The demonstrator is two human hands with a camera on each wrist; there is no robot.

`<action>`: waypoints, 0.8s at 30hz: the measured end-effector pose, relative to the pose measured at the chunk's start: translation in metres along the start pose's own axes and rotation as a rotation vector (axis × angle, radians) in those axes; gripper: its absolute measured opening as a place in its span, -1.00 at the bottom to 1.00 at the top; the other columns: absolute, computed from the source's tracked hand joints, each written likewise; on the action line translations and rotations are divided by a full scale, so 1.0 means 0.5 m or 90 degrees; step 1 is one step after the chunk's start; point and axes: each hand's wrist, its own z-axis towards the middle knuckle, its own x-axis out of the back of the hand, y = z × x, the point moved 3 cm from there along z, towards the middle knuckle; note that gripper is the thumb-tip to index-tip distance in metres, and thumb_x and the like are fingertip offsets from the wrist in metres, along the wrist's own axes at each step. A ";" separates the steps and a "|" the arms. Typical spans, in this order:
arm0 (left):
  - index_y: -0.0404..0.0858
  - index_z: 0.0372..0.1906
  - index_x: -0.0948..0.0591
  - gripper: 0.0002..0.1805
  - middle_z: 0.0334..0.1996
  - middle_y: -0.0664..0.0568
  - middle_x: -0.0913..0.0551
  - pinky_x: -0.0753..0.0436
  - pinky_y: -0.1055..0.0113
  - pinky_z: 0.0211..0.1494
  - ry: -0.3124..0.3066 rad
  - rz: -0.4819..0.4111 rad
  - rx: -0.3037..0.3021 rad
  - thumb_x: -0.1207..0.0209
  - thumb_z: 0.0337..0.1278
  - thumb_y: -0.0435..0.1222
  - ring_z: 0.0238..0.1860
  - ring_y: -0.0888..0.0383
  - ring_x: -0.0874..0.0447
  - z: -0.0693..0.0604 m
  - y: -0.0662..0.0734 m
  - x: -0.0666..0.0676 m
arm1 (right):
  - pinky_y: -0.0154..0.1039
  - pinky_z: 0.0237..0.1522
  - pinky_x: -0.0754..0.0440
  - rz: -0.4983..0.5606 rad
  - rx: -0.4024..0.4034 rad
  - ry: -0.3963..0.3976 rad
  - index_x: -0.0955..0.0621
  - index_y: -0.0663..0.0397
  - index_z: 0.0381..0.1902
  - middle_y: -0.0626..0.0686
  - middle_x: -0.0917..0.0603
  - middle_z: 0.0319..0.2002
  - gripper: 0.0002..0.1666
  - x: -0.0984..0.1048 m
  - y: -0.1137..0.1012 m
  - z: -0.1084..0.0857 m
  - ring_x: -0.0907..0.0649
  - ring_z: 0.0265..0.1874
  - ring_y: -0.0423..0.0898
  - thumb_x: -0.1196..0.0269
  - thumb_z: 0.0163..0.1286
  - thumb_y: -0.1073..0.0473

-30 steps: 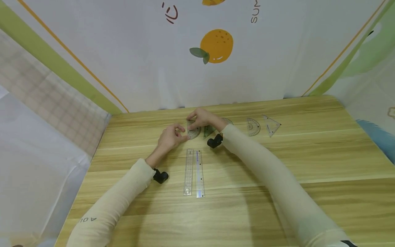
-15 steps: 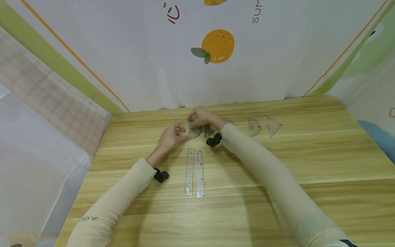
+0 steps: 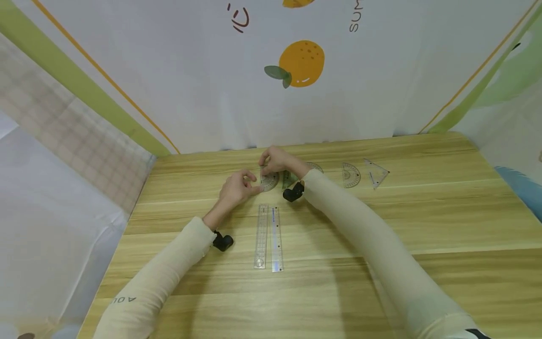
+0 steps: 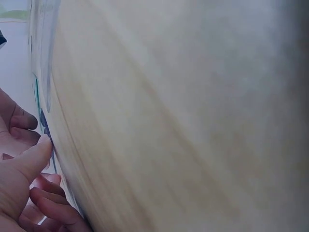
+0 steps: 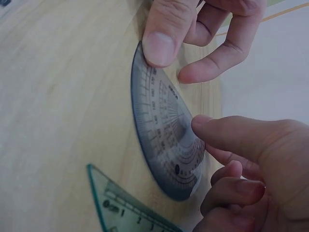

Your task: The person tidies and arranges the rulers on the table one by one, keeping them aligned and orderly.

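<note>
A clear protractor (image 3: 270,183) lies at the back of the table between both hands, its straight edge facing left. My left hand (image 3: 235,188) presses its thumb on the protractor's near corner; in the right wrist view, its other fingers are bent and apart from the protractor (image 5: 159,121). From the far side, my right hand (image 3: 277,160) holds the straight edge between thumb and forefinger. A green-tinted set square (image 3: 287,180) lies just right of the protractor, partly hidden by the right wrist. In the left wrist view, the left thumb (image 4: 38,153) hides much of the protractor.
Two clear rulers (image 3: 261,238) lie side by side nearer the front. Right of the right wrist are a partly covered protractor (image 3: 314,166), another protractor (image 3: 351,175) and a clear set square (image 3: 373,181). A white printed curtain (image 3: 203,94) hangs behind the table.
The head view has shifted slightly, so everything sits a little further right. Both hands stay at the protractor, with no plain movement of it on the table.
</note>
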 end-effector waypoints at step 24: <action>-0.21 0.03 -0.63 -0.61 -0.44 -0.01 -0.65 -0.37 0.31 -0.53 -0.005 -0.005 0.006 -0.43 0.21 -0.11 -0.58 0.15 -0.44 0.008 -0.002 -0.001 | -0.25 -0.13 -0.50 0.037 0.020 0.009 -0.69 0.35 -0.09 0.20 -0.61 0.08 -0.72 0.006 0.015 0.008 -0.48 -0.15 -0.04 -0.44 0.26 0.35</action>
